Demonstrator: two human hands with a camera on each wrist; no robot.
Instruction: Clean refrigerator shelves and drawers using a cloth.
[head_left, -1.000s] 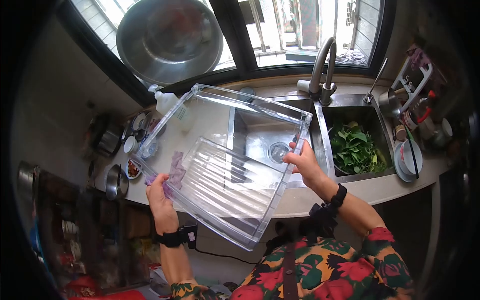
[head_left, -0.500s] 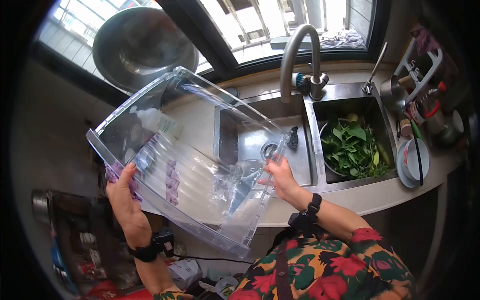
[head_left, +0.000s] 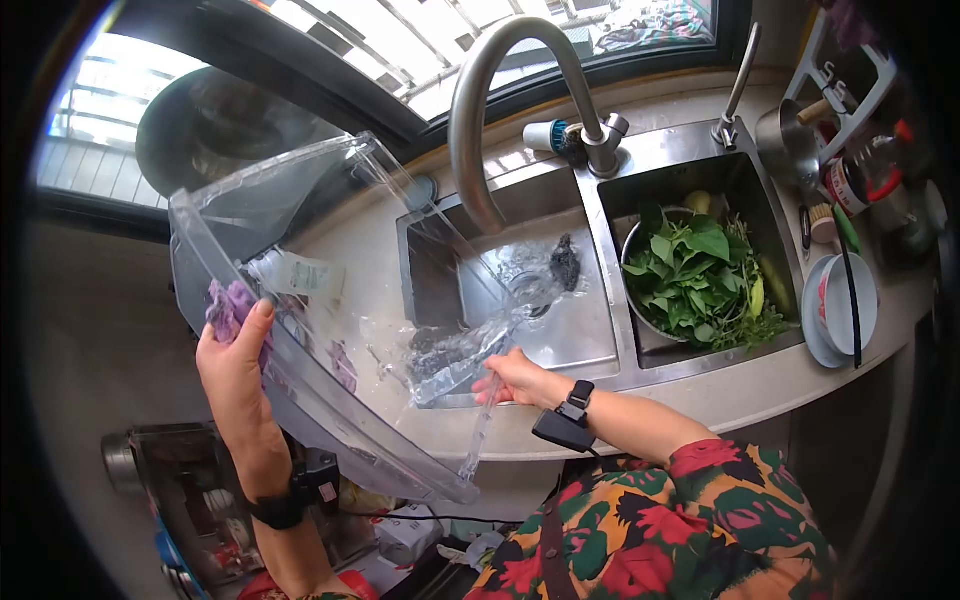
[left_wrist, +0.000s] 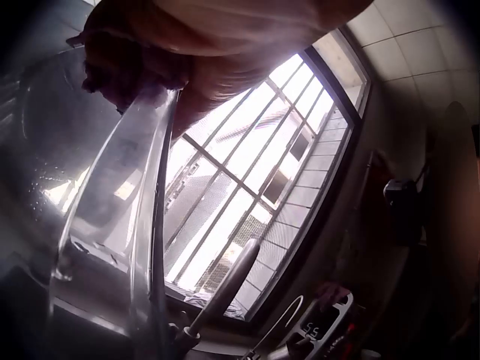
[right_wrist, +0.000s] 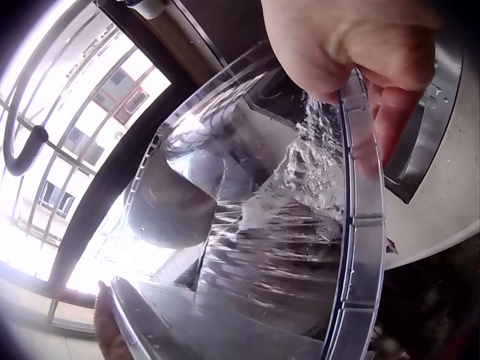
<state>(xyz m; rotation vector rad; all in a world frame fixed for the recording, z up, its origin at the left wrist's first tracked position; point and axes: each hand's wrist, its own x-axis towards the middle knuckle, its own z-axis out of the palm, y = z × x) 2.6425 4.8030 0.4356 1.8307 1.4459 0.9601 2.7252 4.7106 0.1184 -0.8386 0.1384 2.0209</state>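
A clear plastic drawer (head_left: 335, 400) is held tilted over the counter and the left sink basin, its left end raised. My left hand (head_left: 236, 390) grips its left edge, with a purple cloth (head_left: 232, 312) bunched between hand and plastic. My right hand (head_left: 518, 380) pinches the right rim near the basin's front edge. In the right wrist view, the right hand (right_wrist: 360, 45) has its fingers round the drawer's rim (right_wrist: 364, 225), and water lies or runs inside. The left wrist view shows the left hand (left_wrist: 225, 45) above the drawer's edge (left_wrist: 150, 202).
The curved faucet (head_left: 480, 110) arches over the left basin (head_left: 590, 330), where a dark scrubber (head_left: 565, 263) lies. Leafy greens (head_left: 695, 270) fill a bowl in the right basin. Bowls (head_left: 845, 305) stand at the right; a bottle (head_left: 300, 274) is seen behind the drawer.
The drawer's left side has tipped up more steeply, and its right side has come lower and left. Water has gathered towards the right side. Both hands have kept their grip, and the head view has shifted.
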